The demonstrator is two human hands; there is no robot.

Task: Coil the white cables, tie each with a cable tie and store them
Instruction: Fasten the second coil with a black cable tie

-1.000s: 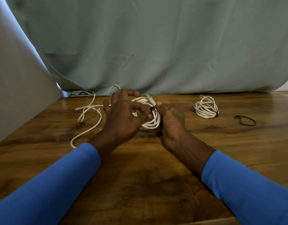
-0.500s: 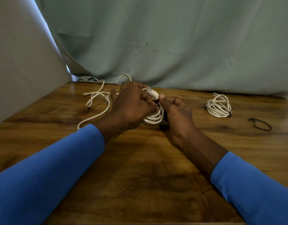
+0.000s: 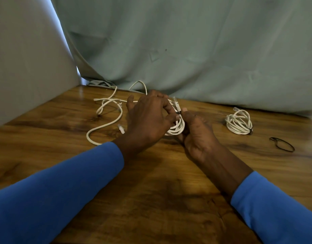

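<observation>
In the middle of the frame I see the left hand [image 3: 148, 118] curled round a white coil [image 3: 178, 128], its fingertips pinching near the black tie [image 3: 178, 112] at the coil's top. The right hand [image 3: 197, 132] grips the same coil from its right side. A loose cable [image 3: 106, 120] sprawls on the table [image 3: 151, 191] centre left. A tied bundle [image 3: 239, 124] and a spare band [image 3: 282, 144] lie at the right.

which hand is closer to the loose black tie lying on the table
Right. The right hand holds the coil, left of the loose black tie; the left hand is farther left.
</observation>
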